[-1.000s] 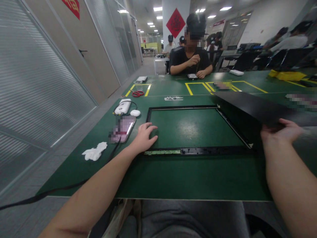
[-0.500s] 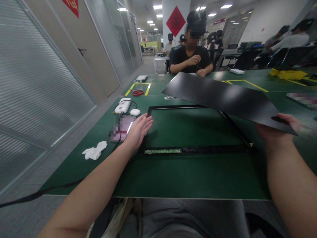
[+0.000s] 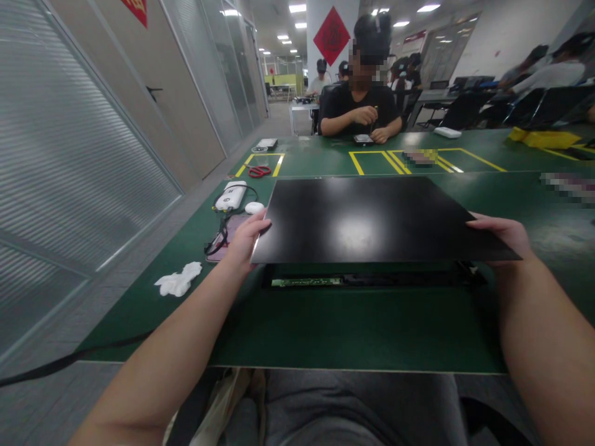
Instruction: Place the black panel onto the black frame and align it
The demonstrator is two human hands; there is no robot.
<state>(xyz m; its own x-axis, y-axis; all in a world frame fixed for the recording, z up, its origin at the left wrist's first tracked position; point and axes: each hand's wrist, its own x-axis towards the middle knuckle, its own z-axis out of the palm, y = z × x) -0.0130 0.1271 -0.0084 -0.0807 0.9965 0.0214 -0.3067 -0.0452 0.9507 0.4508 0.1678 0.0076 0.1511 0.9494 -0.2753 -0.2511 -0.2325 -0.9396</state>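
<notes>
A thin, glossy black panel (image 3: 362, 217) is held up between my two hands. My left hand (image 3: 246, 238) grips its left edge, thumb on top. At the opposite edge my right hand (image 3: 504, 235) holds it, with the thumb over the surface and the fingers beneath. Under the panel lies a black frame (image 3: 400, 280) on the green table; only its near bar shows, the rest being covered. A green circuit strip (image 3: 304, 282) sits in the left part of that bar.
Left of the panel lie a phone (image 3: 214, 254), a white power bank (image 3: 231, 196) with a cable, a white case (image 3: 254, 208) and crumpled tissue (image 3: 178, 279). Red scissors (image 3: 259, 171) lie farther back. A person (image 3: 362, 108) sits across the green table (image 3: 353, 334).
The panel has come down to the left and levelled above the frame. My left hand, empty and open before, has taken hold of its left edge.
</notes>
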